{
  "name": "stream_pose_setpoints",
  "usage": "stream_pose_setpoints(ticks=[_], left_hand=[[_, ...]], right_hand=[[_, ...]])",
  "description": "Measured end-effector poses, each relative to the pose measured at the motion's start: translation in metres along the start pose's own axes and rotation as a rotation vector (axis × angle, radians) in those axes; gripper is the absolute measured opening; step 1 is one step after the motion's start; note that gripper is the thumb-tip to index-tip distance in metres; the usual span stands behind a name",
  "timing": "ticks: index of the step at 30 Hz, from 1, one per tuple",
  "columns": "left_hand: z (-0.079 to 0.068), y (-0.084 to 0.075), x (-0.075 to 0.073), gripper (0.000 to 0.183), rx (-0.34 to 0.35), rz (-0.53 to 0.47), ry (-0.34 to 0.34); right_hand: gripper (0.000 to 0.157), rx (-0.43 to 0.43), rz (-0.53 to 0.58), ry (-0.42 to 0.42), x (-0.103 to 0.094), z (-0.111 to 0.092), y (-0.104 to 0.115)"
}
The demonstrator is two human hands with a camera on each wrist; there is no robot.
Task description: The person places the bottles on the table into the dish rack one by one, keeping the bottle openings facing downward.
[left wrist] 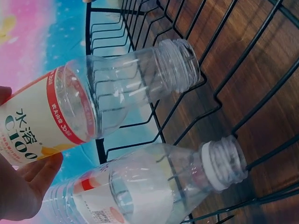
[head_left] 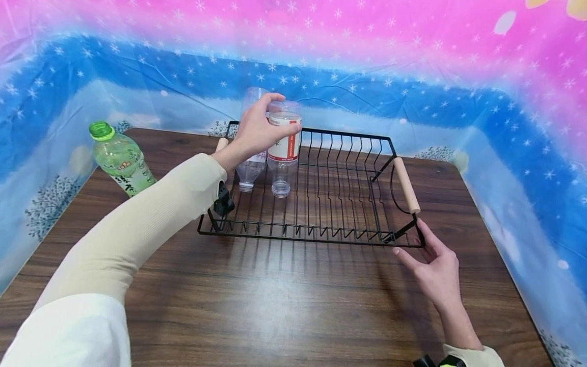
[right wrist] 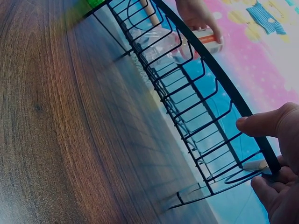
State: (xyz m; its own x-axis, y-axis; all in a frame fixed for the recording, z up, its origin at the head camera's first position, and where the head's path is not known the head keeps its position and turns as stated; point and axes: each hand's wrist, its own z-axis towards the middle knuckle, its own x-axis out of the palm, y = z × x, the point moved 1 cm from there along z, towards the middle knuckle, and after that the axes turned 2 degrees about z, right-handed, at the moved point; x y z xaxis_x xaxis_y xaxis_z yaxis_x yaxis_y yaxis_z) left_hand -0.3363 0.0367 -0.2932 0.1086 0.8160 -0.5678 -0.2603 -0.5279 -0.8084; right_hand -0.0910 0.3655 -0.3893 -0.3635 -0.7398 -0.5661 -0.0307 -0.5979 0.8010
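My left hand (head_left: 257, 125) holds a clear plastic bottle (head_left: 284, 137) with a white, red-edged label, upside down over the left part of a black wire dish rack (head_left: 312, 240). In the left wrist view its open mouth (left wrist: 184, 65) appears close to the wires. Beside it a second clear bottle (head_left: 251, 168), also neck down and uncapped, stands in the rack, partly hidden by the hand. At the rack's near right corner my right hand (head_left: 435, 270) grips the frame, thumb on one side and fingers on the other in the right wrist view.
A green bottle (head_left: 121, 158) with a green cap stands left of the rack, partly behind my left forearm. The rack has wooden handles (head_left: 406, 186) at its ends. Around the brown wood-grain table (head_left: 275, 306) hangs a pink and blue snowflake cloth (head_left: 357, 76).
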Motion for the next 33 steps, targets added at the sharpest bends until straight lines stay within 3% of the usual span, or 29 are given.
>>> stream_pose_setpoints(ticks=[13,20,27,33], left_hand=[[0.005,-0.003,0.003,0.064,0.048,0.104,-0.02],[0.011,-0.006,0.003,0.058,0.134,0.229,-0.046],[0.02,-0.006,0.004,0.06,0.132,0.305,-0.001],[0.027,-0.005,0.005,0.058,0.127,0.311,0.044]], right_hand=[[0.076,-0.006,-0.025,0.0,0.001,0.002,-0.004],[0.077,-0.01,0.0,-0.002,0.0,0.002,-0.002],[0.078,0.003,0.012,-0.003,0.001,0.002,-0.003],[0.077,-0.002,0.007,-0.008,0.003,0.001,-0.003]])
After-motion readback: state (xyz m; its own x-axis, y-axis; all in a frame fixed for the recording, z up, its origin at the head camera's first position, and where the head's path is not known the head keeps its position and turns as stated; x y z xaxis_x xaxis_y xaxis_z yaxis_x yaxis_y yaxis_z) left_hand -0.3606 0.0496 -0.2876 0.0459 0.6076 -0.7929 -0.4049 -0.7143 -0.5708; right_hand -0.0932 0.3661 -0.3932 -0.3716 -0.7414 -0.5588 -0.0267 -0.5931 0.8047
